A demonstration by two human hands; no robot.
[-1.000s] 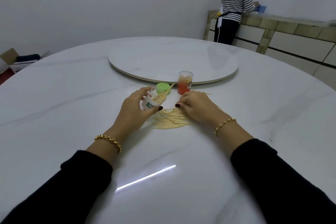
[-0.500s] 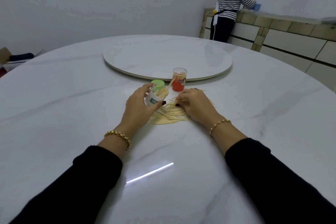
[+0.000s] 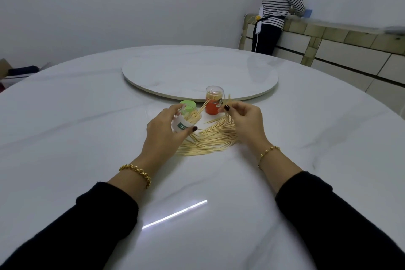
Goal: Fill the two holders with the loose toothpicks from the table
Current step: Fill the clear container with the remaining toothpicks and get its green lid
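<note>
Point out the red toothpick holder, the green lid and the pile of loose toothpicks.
red toothpick holder (image 3: 211, 108): head view, on its red lower wall.
green lid (image 3: 187, 103): head view, on its top face.
pile of loose toothpicks (image 3: 210, 140): head view, on the middle of the heap.

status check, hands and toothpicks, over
Left hand holds the white holder, tilted, part filled. Right hand pinches a few toothpicks above the pile. Red holder stands behind, path clear.

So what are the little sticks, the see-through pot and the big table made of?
The loose toothpicks look like pale wood or bamboo, matte and thin. The clear holder that the left hand grips seems plastic: see-through wall, paper-like label. The table looks like polished marble or similar stone: glossy, grey veins, a light reflection.
</note>
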